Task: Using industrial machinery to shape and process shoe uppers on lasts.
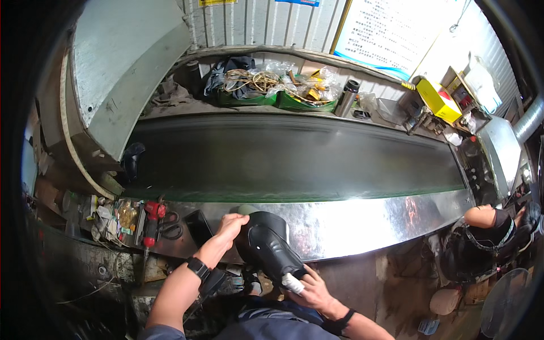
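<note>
Corrugated wall (258, 28), a dark conveyor belt (294, 153), and a black boot (266, 241) gripped in two hands.

On the near side of the belt, the boot slants over the edge of a shiny metal ledge (362, 218), its wider end toward the belt; the left hand (229, 228) pinches that end's rim, fingers nearly closed, while the right hand (314, 292) curls around the narrower end farther from the belt, beside a small white item (292, 283) too unclear to identify; near the belt's left end, on its near side, lie a red power tool (153, 218) and scissors (171, 226), and along its far side stand green trays (246, 100) of tangled cords and plastic and a steel flask (347, 99).
</note>
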A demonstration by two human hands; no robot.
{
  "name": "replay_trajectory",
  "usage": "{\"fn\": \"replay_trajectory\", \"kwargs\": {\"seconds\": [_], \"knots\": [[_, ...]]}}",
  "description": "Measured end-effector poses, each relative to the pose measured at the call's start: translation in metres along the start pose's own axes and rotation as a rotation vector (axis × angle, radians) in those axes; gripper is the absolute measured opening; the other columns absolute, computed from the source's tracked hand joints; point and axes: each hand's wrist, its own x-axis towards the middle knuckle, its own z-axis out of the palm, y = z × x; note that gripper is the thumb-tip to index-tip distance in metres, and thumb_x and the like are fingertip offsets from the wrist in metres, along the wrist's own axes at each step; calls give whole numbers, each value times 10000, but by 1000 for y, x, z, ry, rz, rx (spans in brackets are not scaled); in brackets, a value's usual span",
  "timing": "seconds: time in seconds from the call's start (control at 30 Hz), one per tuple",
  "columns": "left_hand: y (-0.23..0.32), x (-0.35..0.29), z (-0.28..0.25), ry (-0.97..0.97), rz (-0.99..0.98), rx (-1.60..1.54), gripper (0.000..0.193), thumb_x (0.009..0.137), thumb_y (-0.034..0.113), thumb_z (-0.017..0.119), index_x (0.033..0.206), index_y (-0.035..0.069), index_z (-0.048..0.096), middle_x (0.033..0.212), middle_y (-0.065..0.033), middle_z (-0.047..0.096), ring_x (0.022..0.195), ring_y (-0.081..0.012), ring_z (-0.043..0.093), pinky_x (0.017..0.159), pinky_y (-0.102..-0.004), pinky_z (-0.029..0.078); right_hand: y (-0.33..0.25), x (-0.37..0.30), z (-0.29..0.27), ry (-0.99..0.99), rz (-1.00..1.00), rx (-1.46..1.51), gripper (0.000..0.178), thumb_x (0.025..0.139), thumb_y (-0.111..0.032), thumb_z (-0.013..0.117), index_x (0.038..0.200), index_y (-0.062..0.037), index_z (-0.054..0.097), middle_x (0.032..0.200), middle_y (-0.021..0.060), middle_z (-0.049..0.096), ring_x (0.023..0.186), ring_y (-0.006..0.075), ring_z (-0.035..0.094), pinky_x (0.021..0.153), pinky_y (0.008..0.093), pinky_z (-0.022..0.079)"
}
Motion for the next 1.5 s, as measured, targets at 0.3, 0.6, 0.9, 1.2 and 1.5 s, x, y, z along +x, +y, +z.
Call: {"fn": "replay_trajectory", "kwargs": {"seconds": [0.3, 0.6, 0.9, 1.2, 1.5], "knots": [[3, 35, 31, 688, 299, 568, 247, 906, 288, 693, 936, 44, 719, 914, -160, 736, 859, -321, 700, 794, -419, 525, 8, 44, 42, 327, 487, 514, 1209, 641, -179, 953, 1552, 32, 187, 1536, 263, 284, 1441, 383, 322, 1183, 409, 293], [-7, -9, 58, 313, 71, 549, 808, 705, 570, 798, 1254, 12, 596, 1270, -219, 615, 1149, -347, 610, 998, -428, 474, 21, 0, -2, -120, 348, 395, 975, 821, -122, 763, 1547, 65, 139, 1546, 326, 274, 1442, 487, 284, 1208, 489, 228], [-18, -2, 76, 539, 170, 726, 753, 701, 507, 786, 1169, -61, 626, 1109, -270, 680, 1086, -415, 639, 990, -457, 493, 66, -23, 36, -176, 141, 475, 959, 734, -170, 827, 1508, 11, 290, 1576, 259, 278, 1464, 469, 250, 1202, 604, 173], [-12, -54, 32, 633, 110, 310, 449, 675, 385, 747, 869, -16, 691, 872, -231, 712, 844, -366, 693, 784, -440, 535, 50, 14, -13, -188, 293, 994, 989, 798, -268, 831, 1516, 48, 229, 1503, 244, 378, 1421, 356, 349, 1192, 503, 216], [27, -246, -30, 910, 277, 192, 718, 716, 411, 795, 1177, -118, 641, 1097, -252, 706, 1071, -312, 675, 947, -381, 498, -48, 146, -17, -657, 904, 1060, 920, 907, -399, 755, 1521, 78, 262, 1470, 246, 459, 1361, 302, 446, 1135, 375, 337]]}}
